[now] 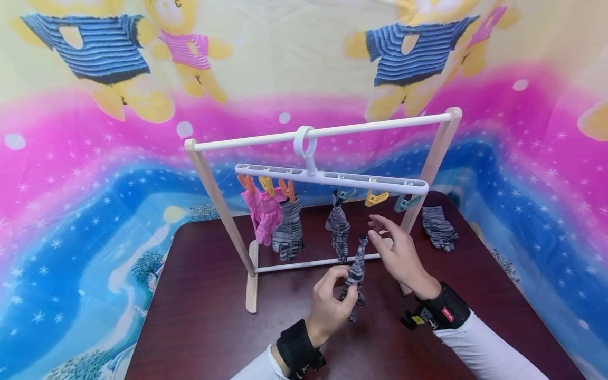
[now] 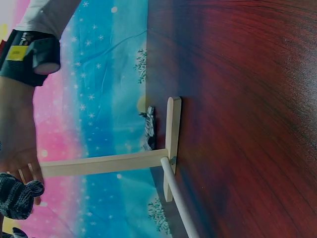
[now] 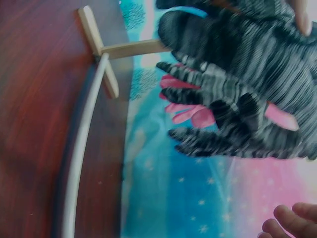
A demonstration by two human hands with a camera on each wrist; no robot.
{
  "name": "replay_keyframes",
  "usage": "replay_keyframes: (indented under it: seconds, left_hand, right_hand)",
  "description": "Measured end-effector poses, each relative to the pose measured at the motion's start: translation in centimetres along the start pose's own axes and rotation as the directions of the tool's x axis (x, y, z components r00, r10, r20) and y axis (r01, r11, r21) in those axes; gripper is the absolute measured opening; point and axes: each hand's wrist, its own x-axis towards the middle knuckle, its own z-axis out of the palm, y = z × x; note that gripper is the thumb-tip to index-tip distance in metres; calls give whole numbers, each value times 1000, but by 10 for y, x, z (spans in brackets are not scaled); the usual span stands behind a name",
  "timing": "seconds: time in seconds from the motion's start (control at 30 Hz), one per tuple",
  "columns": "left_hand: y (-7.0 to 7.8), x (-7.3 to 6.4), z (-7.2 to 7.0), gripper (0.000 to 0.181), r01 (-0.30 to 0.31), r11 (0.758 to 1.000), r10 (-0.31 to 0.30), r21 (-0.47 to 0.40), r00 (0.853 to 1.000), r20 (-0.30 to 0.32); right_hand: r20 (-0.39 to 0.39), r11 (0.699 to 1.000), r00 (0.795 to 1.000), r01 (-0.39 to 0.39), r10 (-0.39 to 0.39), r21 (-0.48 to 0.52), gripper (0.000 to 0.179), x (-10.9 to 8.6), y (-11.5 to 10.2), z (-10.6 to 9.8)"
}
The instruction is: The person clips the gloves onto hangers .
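Note:
My left hand (image 1: 332,303) pinches a grey-and-black knitted glove (image 1: 359,266) between thumb and fingers, in front of the rack. The glove's dark cuff points up and its fingers hang down. My right hand (image 1: 400,256) is just right of that cuff, thumb and fingers apart, holding nothing. Above it a yellow clip (image 1: 377,198) and a teal clip (image 1: 408,203) hang without gloves from the white hanger (image 1: 370,182). Another teal clip (image 1: 345,194) holds a similar grey glove (image 1: 338,232). In the right wrist view the held glove (image 3: 247,59) looms large, my right fingertips (image 3: 292,223) below.
Left on the hanger, pink gloves (image 1: 268,216) and a grey glove (image 1: 288,232) hang from orange and yellow clips. The hanger hooks over the rack's white top rod (image 1: 380,126), between wooden posts (image 1: 218,206). One grey glove (image 1: 439,228) lies on the dark table (image 1: 199,327), right of the rack.

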Motion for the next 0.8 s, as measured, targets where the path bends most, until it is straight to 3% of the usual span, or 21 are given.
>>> replay_keyframes:
  seconds: [0.3, 0.53, 0.8]
  left_hand:
    - [-3, -2, 1, 25, 43, 999, -43, 17, 999, 7]
    - [-3, -1, 6, 25, 68, 998, -68, 5, 998, 6]
    - [-3, -3, 7, 25, 93, 996, -93, 7, 996, 13]
  right_hand:
    - [-31, 997, 999, -18, 20, 73, 57, 6, -25, -1]
    - [8, 981, 997, -74, 73, 181, 71, 15, -38, -5]
    - [2, 965, 995, -93, 95, 246, 67, 29, -51, -7]
